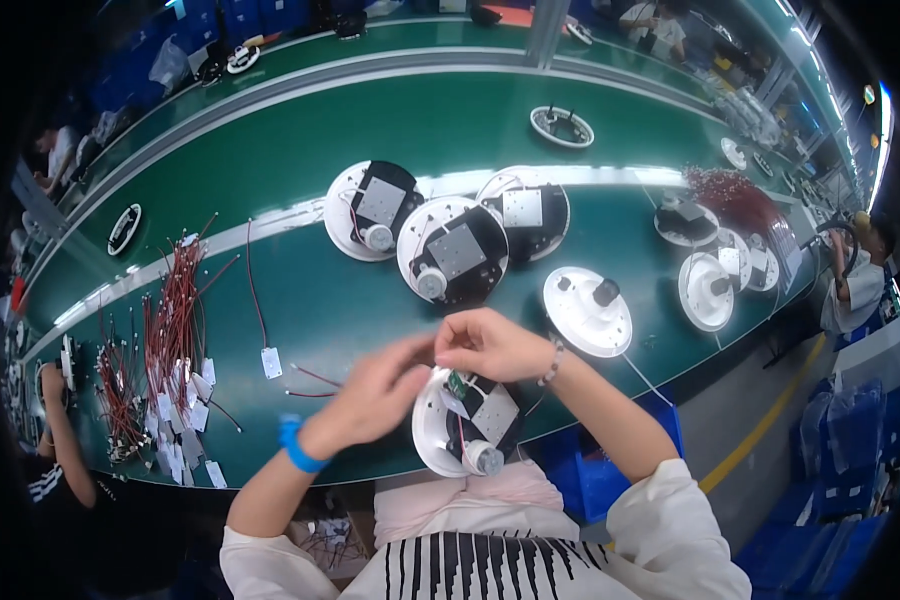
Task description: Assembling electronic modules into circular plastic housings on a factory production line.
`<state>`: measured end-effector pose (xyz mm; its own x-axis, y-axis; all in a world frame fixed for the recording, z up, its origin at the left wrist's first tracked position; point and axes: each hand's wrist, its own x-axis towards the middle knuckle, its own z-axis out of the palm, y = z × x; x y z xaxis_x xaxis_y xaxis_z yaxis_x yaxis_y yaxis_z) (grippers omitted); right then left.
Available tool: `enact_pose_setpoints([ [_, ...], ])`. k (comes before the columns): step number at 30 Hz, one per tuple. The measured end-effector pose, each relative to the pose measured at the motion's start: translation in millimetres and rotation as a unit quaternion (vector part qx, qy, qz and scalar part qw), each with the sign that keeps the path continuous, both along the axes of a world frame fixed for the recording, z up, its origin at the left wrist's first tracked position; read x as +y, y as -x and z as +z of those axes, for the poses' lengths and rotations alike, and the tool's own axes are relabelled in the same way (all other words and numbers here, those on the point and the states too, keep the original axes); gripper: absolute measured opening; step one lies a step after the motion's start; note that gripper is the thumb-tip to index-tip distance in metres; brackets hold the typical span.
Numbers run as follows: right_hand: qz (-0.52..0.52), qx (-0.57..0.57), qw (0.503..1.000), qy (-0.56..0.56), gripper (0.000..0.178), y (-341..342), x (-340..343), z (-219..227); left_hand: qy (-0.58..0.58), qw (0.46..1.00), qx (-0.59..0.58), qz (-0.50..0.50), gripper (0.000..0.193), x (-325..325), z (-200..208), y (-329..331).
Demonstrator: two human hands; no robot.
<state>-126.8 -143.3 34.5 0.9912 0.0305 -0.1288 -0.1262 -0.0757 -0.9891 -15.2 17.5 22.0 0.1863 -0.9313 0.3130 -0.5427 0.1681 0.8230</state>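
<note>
In front of me at the bench edge lies a round white lamp base point(432, 433) with a black side, a pale square plate point(496, 414) and a clear-domed cylinder point(483, 458). A small green circuit board point(458, 383) with wires sits at its upper rim. My right hand point(495, 345) is over that board, its thumb and fingers pinched together; whatever they hold is hidden. My left hand point(378, 388), wearing a blue wristband point(301, 446), reaches in from the left beside the rim. Its fingers are smeared by motion and meet near the right fingertips.
Red wire leads with white tags point(177, 350) lie heaped at the left. Several similar lamp bases point(453, 250) stand ahead, with a bare white base point(588, 312) to the right. A green conveyor point(450, 120) runs beyond. A blue bin point(610, 470) is below the bench; co-workers sit at both sides.
</note>
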Motion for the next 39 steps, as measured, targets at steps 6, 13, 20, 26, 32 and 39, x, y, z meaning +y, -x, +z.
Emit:
enact_pose_setpoints([
  [6,-0.030,-0.024,0.998,-0.040,0.008,-0.4,12.5,-3.3,-0.103,0.989,-0.080,0.070,0.023,24.6,22.3,13.2],
  [13,-0.125,-0.174,0.961,0.174,0.042,38.3,45.0,25.0,-0.120,0.985,-0.038,0.121,0.016,100.2,102.5,-13.5],
  [20,-0.141,-0.151,0.893,0.400,0.036,80.7,52.8,9.5,-0.171,0.762,-0.325,0.533,0.026,210.2,128.6,-150.7],
  [26,-0.290,-0.147,0.745,0.582,0.032,112.1,27.1,26.4,-0.341,0.542,-0.432,0.635,0.036,269.6,57.5,-283.5],
  [32,-0.337,-0.121,0.683,0.637,0.041,128.5,5.2,8.0,-0.448,0.512,-0.495,0.540,0.031,276.0,25.0,-282.6],
  [39,-0.384,-0.203,0.639,0.635,0.034,136.0,-24.6,-19.1,-0.396,0.473,-0.537,0.575,0.036,214.0,43.3,-253.1],
])
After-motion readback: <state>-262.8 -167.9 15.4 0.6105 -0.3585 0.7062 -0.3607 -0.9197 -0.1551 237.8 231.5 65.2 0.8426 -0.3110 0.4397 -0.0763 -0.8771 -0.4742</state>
